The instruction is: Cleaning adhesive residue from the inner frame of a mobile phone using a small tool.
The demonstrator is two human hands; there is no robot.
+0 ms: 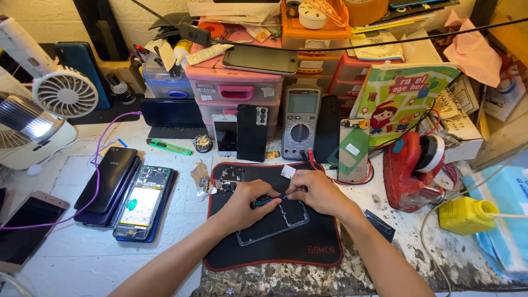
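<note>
two hands, two fans, one multimeter, one black mat

Phone repair bench: opened phones, multimeter, parts drawers.

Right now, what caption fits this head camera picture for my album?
Two hands, left hand and right hand, work a small screwdriver over a phone frame on a black mat.
</note>
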